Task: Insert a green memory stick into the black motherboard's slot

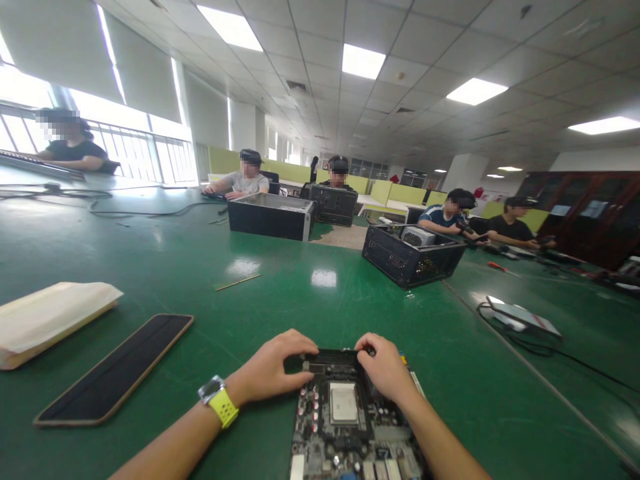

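A motherboard (373, 437) lies flat on the green table in front of me, its square silver processor (344, 403) showing near the middle. Black slots (333, 360) run along the board's far edge. At the left end of these slots is my left hand (275, 363), thumb and fingers apart, fingertips at the board's far left corner. My right hand (384, 367) is curled at the slots' right end, thumb and index finger drawn together; what is between them is too small to make out. A yellow-strapped watch (220, 401) is on my left wrist.
To the left lie a dark flat pad (120, 370) and a pale paper-covered block (55, 317). Computer cases (270, 217) (413, 253) stand farther back. A thin stick (239, 283), a screwdriver (503, 269) and a cabled device (525, 317) lie about. Several people sit around.
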A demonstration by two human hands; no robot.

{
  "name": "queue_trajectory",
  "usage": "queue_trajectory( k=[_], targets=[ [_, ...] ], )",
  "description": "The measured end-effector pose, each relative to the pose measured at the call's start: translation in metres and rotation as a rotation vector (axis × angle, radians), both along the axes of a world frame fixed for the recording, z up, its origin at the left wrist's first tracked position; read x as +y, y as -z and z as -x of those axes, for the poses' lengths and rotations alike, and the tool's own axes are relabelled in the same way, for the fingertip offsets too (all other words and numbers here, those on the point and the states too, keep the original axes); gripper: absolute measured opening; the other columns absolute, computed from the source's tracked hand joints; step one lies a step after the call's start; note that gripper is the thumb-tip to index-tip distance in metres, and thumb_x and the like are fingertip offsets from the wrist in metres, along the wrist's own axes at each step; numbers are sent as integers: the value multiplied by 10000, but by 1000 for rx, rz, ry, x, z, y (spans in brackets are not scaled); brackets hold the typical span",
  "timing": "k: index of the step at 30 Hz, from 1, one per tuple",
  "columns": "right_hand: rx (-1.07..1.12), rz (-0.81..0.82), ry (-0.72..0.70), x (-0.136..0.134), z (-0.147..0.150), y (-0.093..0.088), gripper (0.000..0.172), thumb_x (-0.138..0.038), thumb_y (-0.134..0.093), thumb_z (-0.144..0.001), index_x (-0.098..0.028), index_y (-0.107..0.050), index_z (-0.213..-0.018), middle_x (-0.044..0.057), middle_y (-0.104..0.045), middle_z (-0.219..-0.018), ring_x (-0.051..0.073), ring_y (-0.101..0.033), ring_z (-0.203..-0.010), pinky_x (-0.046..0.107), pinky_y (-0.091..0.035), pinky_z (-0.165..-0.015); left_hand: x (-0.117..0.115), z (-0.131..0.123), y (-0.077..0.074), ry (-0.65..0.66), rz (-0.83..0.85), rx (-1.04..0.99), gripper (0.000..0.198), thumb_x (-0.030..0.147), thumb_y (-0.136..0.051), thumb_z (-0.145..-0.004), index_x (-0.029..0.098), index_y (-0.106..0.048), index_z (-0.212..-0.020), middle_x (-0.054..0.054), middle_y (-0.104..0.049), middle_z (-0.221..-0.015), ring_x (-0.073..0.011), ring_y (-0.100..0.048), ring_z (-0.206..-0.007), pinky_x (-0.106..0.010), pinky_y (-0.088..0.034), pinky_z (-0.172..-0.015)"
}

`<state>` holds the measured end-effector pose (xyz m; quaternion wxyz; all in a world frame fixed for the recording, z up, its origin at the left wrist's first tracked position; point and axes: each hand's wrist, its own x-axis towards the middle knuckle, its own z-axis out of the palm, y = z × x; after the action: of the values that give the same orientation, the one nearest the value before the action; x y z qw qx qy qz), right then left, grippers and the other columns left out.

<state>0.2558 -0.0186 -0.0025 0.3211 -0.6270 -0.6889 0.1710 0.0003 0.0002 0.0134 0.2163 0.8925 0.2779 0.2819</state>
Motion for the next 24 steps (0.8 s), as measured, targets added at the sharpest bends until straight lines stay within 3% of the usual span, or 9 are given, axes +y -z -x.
queue_trajectory(
  k=[24],
  targets=[
    [18,-51,-27,-1,1,-1,159,-181,-471,-698,-207,-623,-737,8,-655,-794,172,-556,-796,264,-388,-756,0,1,1,-16,-12,-7,276,245,-652,-787,217,-650,-1061,-52,-667,-1050,-206,-579,-981,-347,-455,-897]
  ],
)
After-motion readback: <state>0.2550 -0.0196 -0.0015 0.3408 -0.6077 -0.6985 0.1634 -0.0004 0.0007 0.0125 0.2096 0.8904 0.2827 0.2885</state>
